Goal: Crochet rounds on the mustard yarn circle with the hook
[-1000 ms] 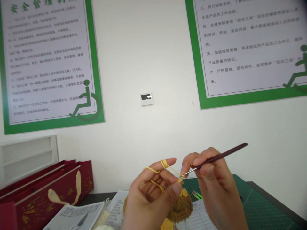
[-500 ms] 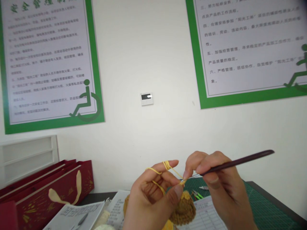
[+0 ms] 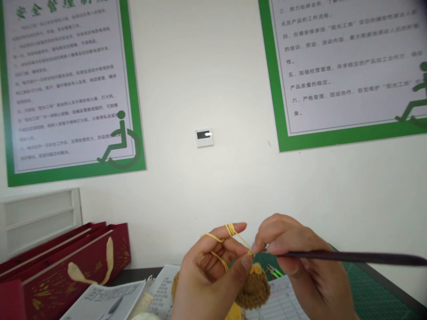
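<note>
My left hand [image 3: 213, 271] pinches the top edge of a brown and yellow crochet piece [image 3: 255, 289] between thumb and fingers. Yellow yarn [image 3: 230, 230] is wound round its raised index finger and runs down to the stitches. My right hand [image 3: 307, 262] is closed on a crochet hook [image 3: 353, 257] with a dark handle, held nearly level. The hook's metal tip meets the yarn right by my left fingertips; its very end is hidden. Part of the crochet piece lies behind my left hand.
Red gift bags [image 3: 76, 275] stand at the left. Printed papers [image 3: 103, 298] with a pen [image 3: 115, 306] lie in front. At the right is a green cutting mat [image 3: 373, 293], with small green-handled snips [image 3: 275, 272] near the crochet piece. Green-framed posters [image 3: 133, 111] hang on the wall.
The crochet hook has swung from slanting upward to nearly level, its handle end moving down and right. My right hand has rolled with it. My left hand has barely shifted.
</note>
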`<state>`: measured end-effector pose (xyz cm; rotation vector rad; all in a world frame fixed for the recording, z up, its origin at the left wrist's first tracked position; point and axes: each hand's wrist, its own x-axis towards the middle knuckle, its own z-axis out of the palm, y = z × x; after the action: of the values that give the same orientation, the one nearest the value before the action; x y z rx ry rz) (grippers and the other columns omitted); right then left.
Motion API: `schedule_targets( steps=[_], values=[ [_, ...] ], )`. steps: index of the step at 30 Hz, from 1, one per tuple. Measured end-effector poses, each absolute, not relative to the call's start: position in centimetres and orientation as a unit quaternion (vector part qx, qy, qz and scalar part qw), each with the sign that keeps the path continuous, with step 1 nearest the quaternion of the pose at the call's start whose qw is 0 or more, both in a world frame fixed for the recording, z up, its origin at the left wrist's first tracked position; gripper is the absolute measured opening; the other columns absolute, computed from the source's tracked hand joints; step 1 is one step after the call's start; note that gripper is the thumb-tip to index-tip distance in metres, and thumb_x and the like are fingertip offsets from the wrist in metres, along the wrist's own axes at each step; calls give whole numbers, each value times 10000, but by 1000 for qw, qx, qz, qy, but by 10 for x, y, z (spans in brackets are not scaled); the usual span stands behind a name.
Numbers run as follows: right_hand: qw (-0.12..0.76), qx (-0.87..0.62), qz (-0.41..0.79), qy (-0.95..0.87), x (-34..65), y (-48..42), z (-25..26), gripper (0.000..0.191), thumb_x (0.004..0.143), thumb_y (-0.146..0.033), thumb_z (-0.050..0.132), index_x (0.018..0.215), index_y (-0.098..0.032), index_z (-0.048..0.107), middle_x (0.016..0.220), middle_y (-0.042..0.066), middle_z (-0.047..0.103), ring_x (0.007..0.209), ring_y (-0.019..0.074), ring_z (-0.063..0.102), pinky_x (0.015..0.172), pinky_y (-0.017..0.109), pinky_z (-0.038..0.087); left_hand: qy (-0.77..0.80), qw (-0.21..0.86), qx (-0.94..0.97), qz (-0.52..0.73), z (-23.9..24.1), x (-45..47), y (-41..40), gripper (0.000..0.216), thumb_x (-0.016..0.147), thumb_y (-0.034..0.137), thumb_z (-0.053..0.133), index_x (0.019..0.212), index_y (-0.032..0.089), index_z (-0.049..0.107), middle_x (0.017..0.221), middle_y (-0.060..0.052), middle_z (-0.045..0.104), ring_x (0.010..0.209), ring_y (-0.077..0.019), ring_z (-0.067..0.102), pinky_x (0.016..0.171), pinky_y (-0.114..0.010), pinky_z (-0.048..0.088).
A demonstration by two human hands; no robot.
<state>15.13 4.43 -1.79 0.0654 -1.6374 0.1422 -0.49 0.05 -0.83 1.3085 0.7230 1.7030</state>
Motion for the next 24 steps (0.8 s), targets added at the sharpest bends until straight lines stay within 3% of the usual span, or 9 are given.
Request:
schedule_targets(
  steps=[6, 13, 19, 24],
  values=[
    [665, 37, -53, -744, 151, 39, -14, 99, 1067, -227, 537, 1102, -211, 628, 850, 36, 705, 811, 177, 685, 718, 351, 574, 286, 463, 511, 665, -9, -9, 4, 380, 668, 274, 968, 1029, 219, 860, 723, -31, 733, 669, -158, 644, 631, -253, 507],
    [706, 61, -62, -703, 143, 45, -15, 112, 1049, -189, 564, 1101, -193, 662, 844, 37, 712, 777, 172, 685, 704, 356, 571, 278, 484, 481, 676, -6, -5, 0, 389, 602, 276, 1010, 965, 242, 875, 698, -14, 726, 670, -137, 655, 651, -230, 519],
    [746, 7, -54, -664, 132, 62, -36, 154, 972, -142, 647, 1058, -262, 691, 883, 21, 716, 773, 185, 672, 652, 352, 581, 258, 546, 442, 664, -5, -2, -1, 482, 556, 259, 1029, 1012, 238, 873, 718, -38, 759, 667, -163, 690, 669, -275, 560],
    [747, -50, -234, -620, 125, 56, -34, 198, 918, -15, 645, 996, -190, 695, 812, 23, 686, 707, 153, 628, 636, 304, 564, 250, 484, 432, 719, -5, 4, 0, 465, 583, 221, 1015, 1020, 204, 859, 674, -14, 751, 600, -132, 666, 619, -236, 540]
  ],
)
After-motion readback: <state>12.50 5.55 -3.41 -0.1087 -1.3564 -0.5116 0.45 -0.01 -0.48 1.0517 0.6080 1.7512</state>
